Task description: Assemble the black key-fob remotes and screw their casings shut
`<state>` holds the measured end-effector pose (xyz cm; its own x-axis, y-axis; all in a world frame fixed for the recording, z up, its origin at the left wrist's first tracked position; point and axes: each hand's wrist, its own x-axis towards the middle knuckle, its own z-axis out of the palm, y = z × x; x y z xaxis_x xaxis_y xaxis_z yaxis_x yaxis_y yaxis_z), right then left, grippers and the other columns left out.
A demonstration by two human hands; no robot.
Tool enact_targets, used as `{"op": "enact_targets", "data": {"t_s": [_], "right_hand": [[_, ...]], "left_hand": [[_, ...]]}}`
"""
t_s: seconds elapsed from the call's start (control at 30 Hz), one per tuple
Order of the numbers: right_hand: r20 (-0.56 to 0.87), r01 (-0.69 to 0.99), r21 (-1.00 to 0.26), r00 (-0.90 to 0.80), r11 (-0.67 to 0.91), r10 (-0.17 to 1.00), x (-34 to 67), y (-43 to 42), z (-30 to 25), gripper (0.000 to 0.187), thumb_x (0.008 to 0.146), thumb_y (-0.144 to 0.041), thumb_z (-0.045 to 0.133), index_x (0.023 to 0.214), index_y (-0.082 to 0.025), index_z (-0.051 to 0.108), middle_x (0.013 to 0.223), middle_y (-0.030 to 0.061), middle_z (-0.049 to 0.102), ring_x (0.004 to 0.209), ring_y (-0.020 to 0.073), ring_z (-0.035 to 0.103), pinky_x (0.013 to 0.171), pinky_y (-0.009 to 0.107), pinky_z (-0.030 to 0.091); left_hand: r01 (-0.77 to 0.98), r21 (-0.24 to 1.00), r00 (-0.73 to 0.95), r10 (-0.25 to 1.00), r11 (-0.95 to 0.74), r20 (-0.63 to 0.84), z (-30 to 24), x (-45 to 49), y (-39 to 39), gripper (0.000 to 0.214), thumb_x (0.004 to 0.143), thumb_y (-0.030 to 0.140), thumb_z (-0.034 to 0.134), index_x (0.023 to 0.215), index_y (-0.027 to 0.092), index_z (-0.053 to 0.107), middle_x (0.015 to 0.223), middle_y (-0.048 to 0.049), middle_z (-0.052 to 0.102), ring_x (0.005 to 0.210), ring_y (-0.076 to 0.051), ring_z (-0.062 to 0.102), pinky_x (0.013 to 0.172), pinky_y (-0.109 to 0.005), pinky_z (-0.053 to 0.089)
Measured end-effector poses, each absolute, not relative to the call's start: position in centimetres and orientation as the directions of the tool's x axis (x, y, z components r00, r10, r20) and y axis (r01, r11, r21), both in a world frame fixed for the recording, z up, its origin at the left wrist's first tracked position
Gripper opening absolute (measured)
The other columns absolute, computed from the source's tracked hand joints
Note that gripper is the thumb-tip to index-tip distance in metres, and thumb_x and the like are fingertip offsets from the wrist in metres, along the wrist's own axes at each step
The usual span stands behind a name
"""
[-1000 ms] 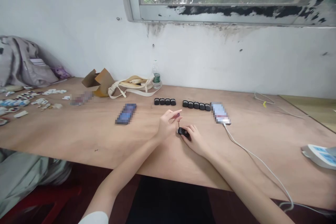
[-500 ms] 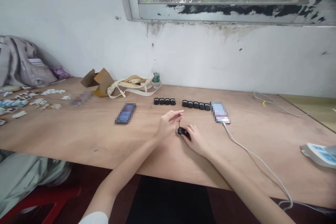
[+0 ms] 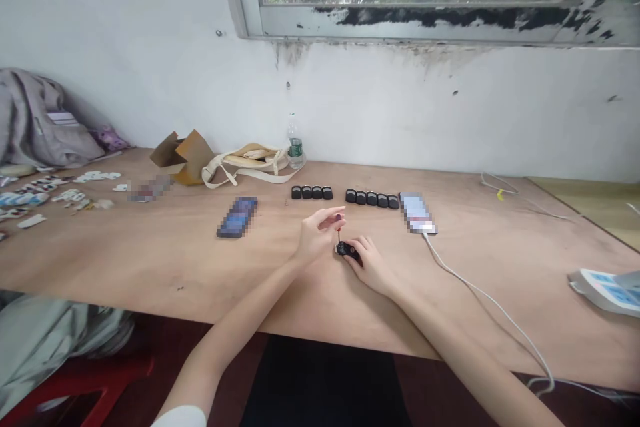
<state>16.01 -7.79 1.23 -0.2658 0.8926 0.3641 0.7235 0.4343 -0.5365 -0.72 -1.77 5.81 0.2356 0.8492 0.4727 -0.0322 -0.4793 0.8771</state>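
Near the middle of the table, my left hand [image 3: 319,233] is closed around the handle of a small screwdriver [image 3: 339,230]. Its thin shaft points straight down onto a small black device [image 3: 347,250] lying on the tabletop. My right hand [image 3: 373,263] grips the device from the right, thumb on the near side and fingers on the far side. A silvery ring or edge shows at the device's left end; its finer detail is too small to make out. Beyond my hands stand two rows of similar black pieces, a left row [image 3: 312,193] and a right row [image 3: 372,199].
One phone [image 3: 237,217] lies to the left, another phone [image 3: 418,213] to the right with a white cable [image 3: 475,290]. Along the wall are a water bottle [image 3: 295,147], a cream bag [image 3: 250,163] and a cardboard box [image 3: 183,157]. A power strip [image 3: 607,290] sits far right.
The whole view has shifted slightly. Both hands keep their places on the screwdriver and the black device, with only a slight movement of the left fingers.
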Motion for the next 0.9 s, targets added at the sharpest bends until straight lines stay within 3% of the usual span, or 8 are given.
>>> {"op": "enact_targets", "data": {"t_s": [0.17,0.37,0.5,0.7,0.9], "right_hand": [[0.371,0.728,-0.527,-0.266,0.437,0.890,15.98,-7.76,1.29,0.022,0.091,-0.021,0.048,0.111,-0.025,0.054,0.105,0.0079,0.058,0.100,0.0256,0.052,0.084,0.044,0.049],[0.387,0.721,-0.530,-0.262,0.446,0.884,15.90,-7.80,1.35,0.023,0.090,-0.021,0.049,0.112,-0.026,0.053,0.106,0.0068,0.058,0.100,0.0249,0.052,0.086,0.044,0.048],[0.374,0.726,-0.525,-0.271,0.444,0.887,15.97,-7.83,1.36,0.023,0.090,-0.021,0.048,0.112,-0.025,0.054,0.106,0.0082,0.058,0.100,0.0257,0.052,0.085,0.045,0.048],[0.360,0.731,-0.527,-0.271,0.434,0.893,16.01,-7.78,1.34,0.021,0.092,-0.023,0.047,0.112,-0.024,0.054,0.106,0.0084,0.057,0.100,0.0255,0.052,0.086,0.044,0.048],[0.385,0.733,-0.515,-0.265,0.444,0.884,16.00,-7.69,1.11,0.024,0.090,-0.021,0.048,0.113,-0.026,0.053,0.106,0.0079,0.058,0.100,0.0255,0.053,0.085,0.044,0.049]], "left_hand": [[-0.041,0.864,0.297,0.819,-0.502,0.490,6.06,-0.77,-2.14,0.026,0.090,0.029,0.053,0.112,0.019,0.064,0.106,-0.0073,0.068,0.094,-0.017,0.066,0.087,-0.032,0.055],[0.115,0.767,0.145,0.775,-0.631,0.615,5.62,-0.35,-2.32,0.018,0.078,0.033,0.070,0.092,0.022,0.070,0.089,-0.0024,0.056,0.077,-0.012,0.062,0.076,-0.026,0.056],[0.043,0.802,0.144,0.798,-0.596,0.585,5.41,-0.24,-1.96,0.021,0.082,0.032,0.065,0.101,0.024,0.070,0.083,-0.0009,0.055,0.075,-0.011,0.062,0.073,-0.024,0.056],[-0.029,0.848,0.273,0.812,-0.529,0.516,5.68,-0.60,-1.82,0.032,0.089,0.027,0.056,0.119,0.022,0.061,0.098,-0.0050,0.068,0.091,-0.015,0.066,0.084,-0.028,0.056],[0.029,0.799,0.261,0.776,-0.601,0.574,5.58,-0.49,-2.28,0.024,0.088,0.031,0.057,0.109,0.022,0.066,0.106,-0.0056,0.065,0.093,-0.016,0.065,0.088,-0.032,0.055]]}}
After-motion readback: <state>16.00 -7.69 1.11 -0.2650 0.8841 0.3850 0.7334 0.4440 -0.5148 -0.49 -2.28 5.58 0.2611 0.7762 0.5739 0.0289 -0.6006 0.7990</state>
